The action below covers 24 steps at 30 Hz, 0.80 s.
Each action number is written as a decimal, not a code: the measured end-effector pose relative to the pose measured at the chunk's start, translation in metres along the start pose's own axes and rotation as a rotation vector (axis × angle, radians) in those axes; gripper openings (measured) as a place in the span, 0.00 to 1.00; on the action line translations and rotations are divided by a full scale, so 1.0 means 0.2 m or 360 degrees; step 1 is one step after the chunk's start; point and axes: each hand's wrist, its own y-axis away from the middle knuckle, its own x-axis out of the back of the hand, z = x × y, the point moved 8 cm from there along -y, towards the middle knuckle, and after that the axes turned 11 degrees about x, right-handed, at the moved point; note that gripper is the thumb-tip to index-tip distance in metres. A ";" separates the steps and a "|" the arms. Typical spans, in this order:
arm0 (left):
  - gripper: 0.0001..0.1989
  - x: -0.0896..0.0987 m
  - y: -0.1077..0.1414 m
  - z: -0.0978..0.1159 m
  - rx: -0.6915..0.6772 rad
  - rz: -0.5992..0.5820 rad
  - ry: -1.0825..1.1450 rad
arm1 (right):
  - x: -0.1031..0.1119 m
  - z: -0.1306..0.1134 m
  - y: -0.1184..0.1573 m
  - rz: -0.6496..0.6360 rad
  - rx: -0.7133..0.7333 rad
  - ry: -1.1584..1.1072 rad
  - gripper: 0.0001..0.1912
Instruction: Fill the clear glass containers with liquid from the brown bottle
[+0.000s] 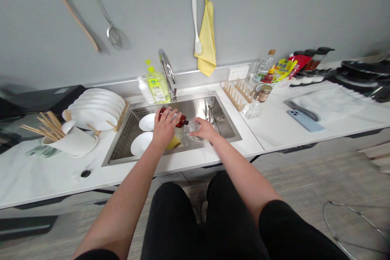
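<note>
Steel sink (199, 107), left hand (166, 126) gripping brown bottle (179, 120) (right hand (203, 128) closed on clear cup (192, 129))

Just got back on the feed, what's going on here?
A person is working over a stainless steel sink with both hands. The left-hand grip holds a brown bottle tilted on its side, its neck toward a clear glass held in the right-hand grip. Two white dishes and a yellow sponge lie in the basin below. Whether anything is pouring can't be told.
</note>
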 end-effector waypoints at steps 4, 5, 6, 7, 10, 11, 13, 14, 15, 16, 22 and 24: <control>0.31 0.02 -0.01 0.01 -0.0028 -0.0011 -0.0037 | 0.00 0.00 0.00 0.0022 0.0035 -0.0007 0.36; 0.31 0.02 -0.02 0.01 -0.0031 -0.0011 -0.0038 | 0.01 -0.01 0.00 0.0026 0.0037 -0.0017 0.36; 0.31 0.03 -0.02 0.01 -0.0033 -0.0013 -0.0034 | 0.01 -0.01 0.00 0.0030 0.0038 -0.0029 0.36; 0.31 0.03 -0.03 0.01 -0.0036 -0.0016 -0.0028 | 0.01 -0.02 0.00 0.0034 0.0038 -0.0042 0.36; 0.32 0.04 -0.04 0.02 -0.0049 -0.0038 -0.0020 | 0.02 -0.04 0.00 0.0043 0.0047 -0.0080 0.35; 0.32 0.04 -0.05 0.02 -0.0053 -0.0045 -0.0018 | 0.03 -0.04 0.00 0.0044 0.0050 -0.0087 0.34; 0.32 0.05 -0.05 0.02 -0.0063 -0.0060 -0.0012 | 0.03 -0.04 0.00 0.0048 0.0048 -0.0084 0.34; 0.33 0.06 -0.06 0.03 -0.0070 -0.0065 -0.0010 | 0.03 -0.04 0.00 0.0047 0.0045 -0.0078 0.34; 0.33 0.06 -0.06 0.03 -0.0080 -0.0065 -0.0010 | 0.03 -0.05 0.00 0.0045 0.0043 -0.0073 0.34; 0.32 0.07 -0.06 0.03 -0.0093 -0.0063 -0.0016 | 0.03 -0.05 0.00 0.0044 0.0042 -0.0069 0.34; 0.33 0.10 -0.08 0.05 -0.0158 -0.0083 -0.0020 | 0.03 -0.05 0.00 0.0046 0.0041 -0.0096 0.35; 0.34 0.10 -0.08 0.06 -0.0176 -0.0097 -0.0014 | 0.03 -0.05 0.00 0.0046 0.0043 -0.0116 0.35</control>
